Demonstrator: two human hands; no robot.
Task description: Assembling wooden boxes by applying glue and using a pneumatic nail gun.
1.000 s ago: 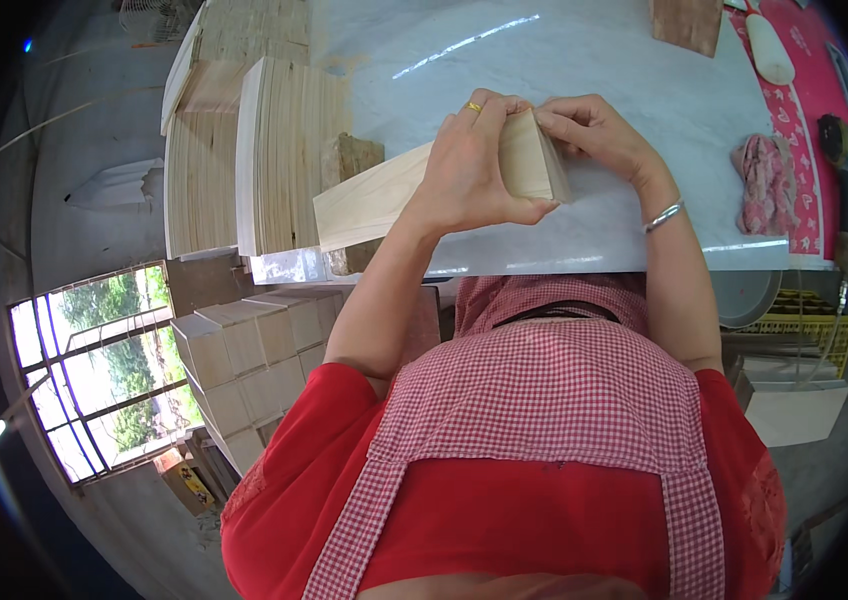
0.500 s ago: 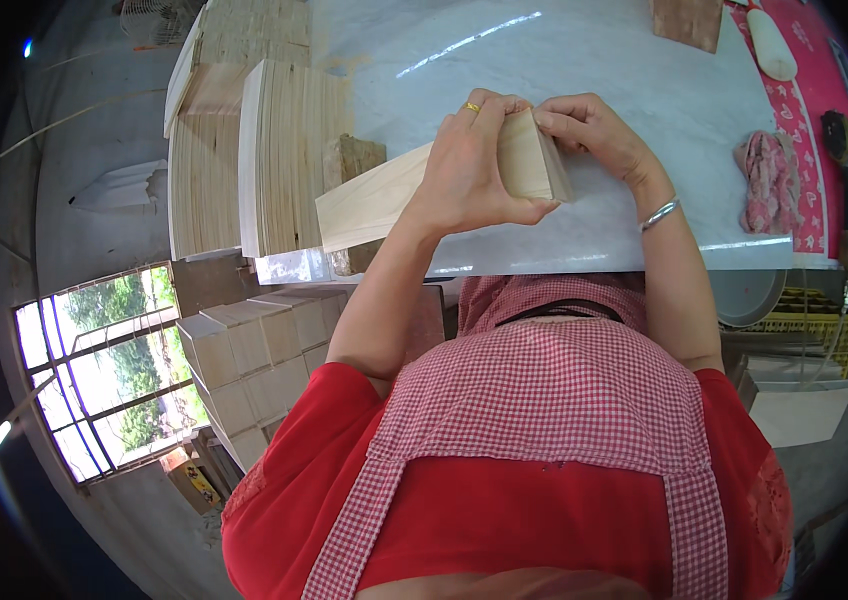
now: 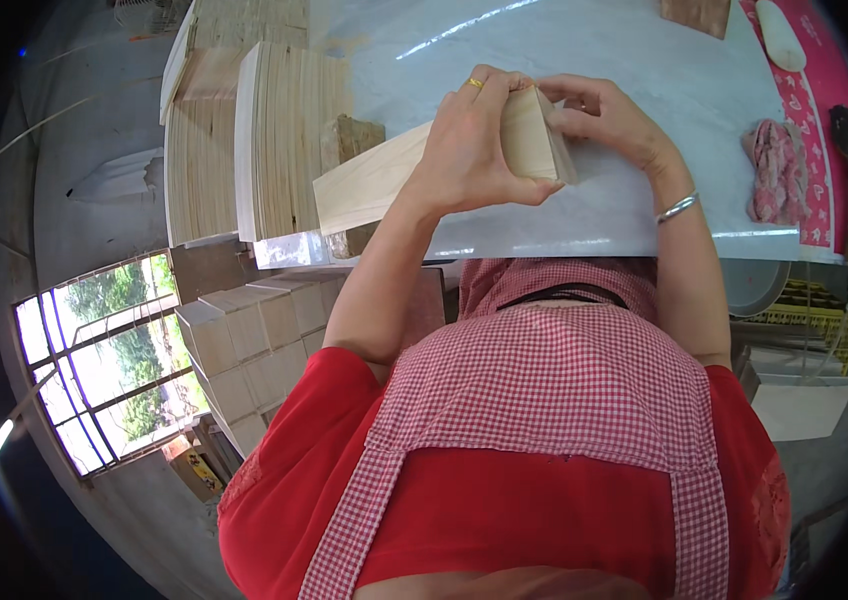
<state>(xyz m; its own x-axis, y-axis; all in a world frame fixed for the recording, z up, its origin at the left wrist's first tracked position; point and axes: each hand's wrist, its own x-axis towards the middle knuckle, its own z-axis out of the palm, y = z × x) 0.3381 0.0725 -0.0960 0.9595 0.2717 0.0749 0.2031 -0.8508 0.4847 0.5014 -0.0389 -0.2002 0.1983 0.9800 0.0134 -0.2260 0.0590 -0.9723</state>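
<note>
A stack of thin pale wooden sheets (image 3: 374, 180) lies tilted on the white table (image 3: 644, 90). My left hand (image 3: 474, 140), with a gold ring on one finger, wraps over the top of the stack near its right end. My right hand (image 3: 604, 120), a silver bangle on its wrist, presses against the stack's right end from behind. Both hands grip the same stack. I wear a red shirt and a red-and-white checked apron.
Upright piles of thin wooden sheets (image 3: 244, 140) stand at the table's left end. A pink crumpled cloth (image 3: 774, 170) lies on the right, beside a red patterned mat (image 3: 824, 110). More sheet bundles (image 3: 244, 350) sit below the table at left. A yellow crate (image 3: 824, 320) is at right.
</note>
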